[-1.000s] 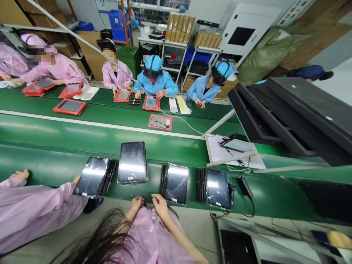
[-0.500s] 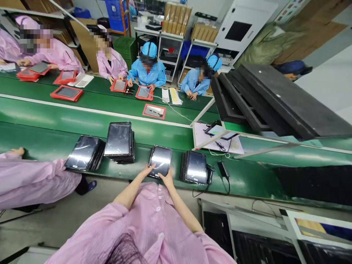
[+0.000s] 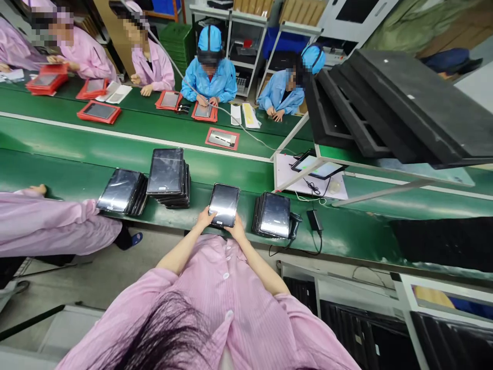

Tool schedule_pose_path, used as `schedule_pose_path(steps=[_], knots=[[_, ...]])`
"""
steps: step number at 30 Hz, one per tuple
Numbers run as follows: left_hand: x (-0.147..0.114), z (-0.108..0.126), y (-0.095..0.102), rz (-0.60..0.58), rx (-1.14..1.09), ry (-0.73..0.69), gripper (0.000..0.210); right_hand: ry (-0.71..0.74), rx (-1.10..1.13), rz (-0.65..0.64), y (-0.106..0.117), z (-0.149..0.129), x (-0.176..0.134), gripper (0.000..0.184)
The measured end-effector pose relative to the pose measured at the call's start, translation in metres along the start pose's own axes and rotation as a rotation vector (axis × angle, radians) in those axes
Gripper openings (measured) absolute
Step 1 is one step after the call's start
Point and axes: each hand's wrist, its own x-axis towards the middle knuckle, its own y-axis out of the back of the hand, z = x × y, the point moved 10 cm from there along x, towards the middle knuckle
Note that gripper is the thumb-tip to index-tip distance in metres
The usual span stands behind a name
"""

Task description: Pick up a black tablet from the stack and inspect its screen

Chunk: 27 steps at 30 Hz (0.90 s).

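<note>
Setting: green worktop (image 3: pixel 77 172) in a busy assembly hall
Tablet (image 3: pixel 224 205): flat at the worktop's near edge, between a leaning tablet stack (image 3: pixel 271 215) and a taller pile (image 3: pixel 168 177)
Hands: left hand (image 3: pixel 205 218) and right hand (image 3: pixel 238 232) grasp the tablet's near corners
Risk: the glossy tablet could slip off that edge, or knock the leaning stack over

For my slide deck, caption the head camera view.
Both hands, left hand and right hand, hold a tablet at the green bench.
</note>
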Motion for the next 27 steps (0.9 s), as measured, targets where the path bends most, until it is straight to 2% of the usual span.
schedule_pose_path(steps=[3,7,9,13,17,23,27], knots=[[-0.002,0.002,0.007,-0.036,0.022,-0.012,0.089,-0.033,-0.011,-0.008,0.003,-0.001,0.008,0.115],[-0.004,0.015,0.007,-0.124,0.054,-0.170,0.120,-0.048,-0.013,0.006,0.006,0.000,0.012,0.107],[-0.005,0.017,0.007,-0.126,0.137,-0.201,0.127,-0.045,-0.003,0.019,0.006,-0.001,0.012,0.107],[-0.003,0.020,0.007,-0.100,0.303,-0.187,0.106,-0.057,0.015,0.032,0.004,0.001,0.010,0.105],[0.002,0.031,0.008,-0.109,0.382,-0.231,0.091,-0.077,0.010,0.059,0.004,0.003,0.011,0.104],[0.015,0.038,0.010,-0.147,0.418,-0.331,0.096,-0.092,0.042,0.108,0.001,0.006,0.010,0.101],[0.019,0.035,0.011,-0.155,0.381,-0.353,0.101,-0.106,0.052,0.134,0.001,0.012,0.006,0.102]])
